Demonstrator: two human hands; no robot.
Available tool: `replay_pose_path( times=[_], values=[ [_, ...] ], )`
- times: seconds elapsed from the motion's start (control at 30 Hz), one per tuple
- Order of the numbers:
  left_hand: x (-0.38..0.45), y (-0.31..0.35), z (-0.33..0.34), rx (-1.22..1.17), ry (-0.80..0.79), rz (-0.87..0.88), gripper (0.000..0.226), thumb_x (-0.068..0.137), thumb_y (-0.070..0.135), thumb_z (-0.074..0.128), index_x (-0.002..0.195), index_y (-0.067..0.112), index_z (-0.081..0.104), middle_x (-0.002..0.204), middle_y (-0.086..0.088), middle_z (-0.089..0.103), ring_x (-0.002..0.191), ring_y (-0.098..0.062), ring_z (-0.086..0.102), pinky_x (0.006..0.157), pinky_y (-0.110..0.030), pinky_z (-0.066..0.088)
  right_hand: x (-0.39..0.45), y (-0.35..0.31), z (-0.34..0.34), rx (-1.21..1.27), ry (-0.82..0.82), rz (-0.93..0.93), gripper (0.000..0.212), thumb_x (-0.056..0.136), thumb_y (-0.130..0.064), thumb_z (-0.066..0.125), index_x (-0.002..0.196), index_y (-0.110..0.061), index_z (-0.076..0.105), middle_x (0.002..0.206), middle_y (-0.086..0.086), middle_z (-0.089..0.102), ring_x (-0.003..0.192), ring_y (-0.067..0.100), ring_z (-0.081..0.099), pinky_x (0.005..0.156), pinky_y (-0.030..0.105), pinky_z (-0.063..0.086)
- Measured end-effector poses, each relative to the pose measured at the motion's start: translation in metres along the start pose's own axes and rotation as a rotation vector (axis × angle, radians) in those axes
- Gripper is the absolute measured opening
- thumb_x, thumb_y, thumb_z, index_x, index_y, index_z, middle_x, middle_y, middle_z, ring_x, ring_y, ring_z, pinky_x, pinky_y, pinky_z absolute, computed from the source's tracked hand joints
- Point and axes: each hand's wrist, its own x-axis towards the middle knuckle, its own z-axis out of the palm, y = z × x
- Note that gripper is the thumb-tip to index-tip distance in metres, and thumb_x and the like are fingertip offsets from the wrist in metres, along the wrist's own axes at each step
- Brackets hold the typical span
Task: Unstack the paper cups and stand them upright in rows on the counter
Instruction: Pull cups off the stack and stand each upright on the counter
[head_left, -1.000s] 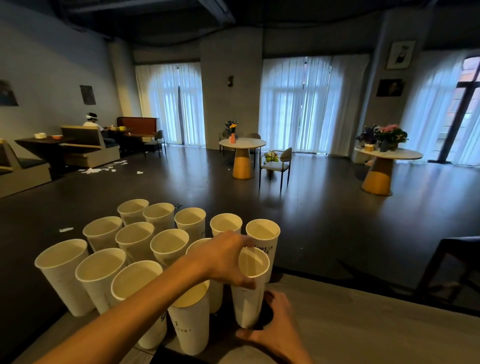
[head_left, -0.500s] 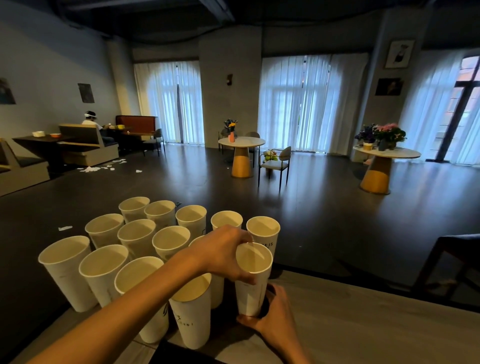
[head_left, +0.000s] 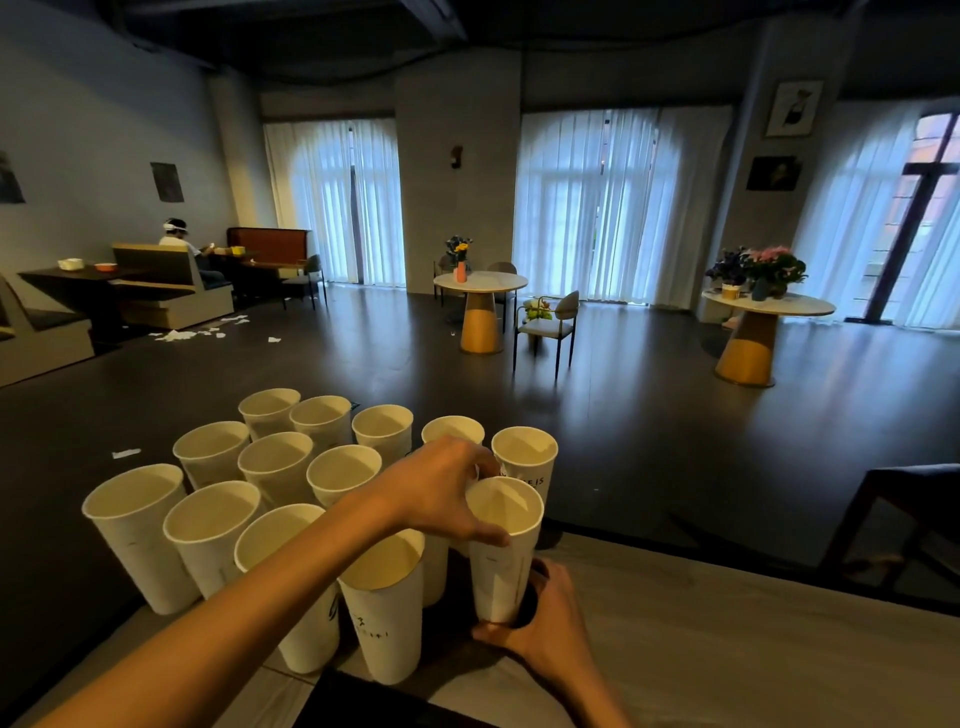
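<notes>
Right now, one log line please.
left hand grips cup rim | right hand holds its base | cup upright by rows | not released

Matt white paper cups (head_left: 275, 470); pale, smooth wood-grain counter (head_left: 727, 639); dark glossy floor (head_left: 649, 415)

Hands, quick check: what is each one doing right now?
Left hand: pinches the rim of the paper cup from above.
Right hand: fingers curled round the base of the same cup.
</notes>
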Motion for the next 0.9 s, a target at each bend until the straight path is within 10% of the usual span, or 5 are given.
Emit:
replay_pose_path(
  times=[0.5,0.9],
  values=[
    [-0.036,0.060,-0.009,-0.227,0.240,-0.006,0.047,0.078,0.044,0.079,0.119,0.026,0.064,0.111,0.012,0.067,0.099,-0.006,0.064,0.083,-0.026,0.059,-0.067,0.010,-0.069,0.117,-0.145,0.061,0.063,0.069,-0.035,0.086,0.123,-0.037,0.054,0.124,-0.015,0.054,0.115,0.006,0.055,0.091,0.024,0.048],
    [-0.012,0.174,0.063,-0.564,0.087,0.141,0.023,0.082,0.024,0.080,0.103,0.023,0.071,0.097,0.008,0.073,0.092,-0.002,0.069,0.081,-0.023,0.058,-0.165,0.025,-0.178,0.219,0.202,-0.056,0.041,0.081,-0.023,0.080,0.118,-0.025,0.063,0.110,-0.007,0.067,0.101,0.008,0.064,0.087,0.032,0.058]
  ],
)
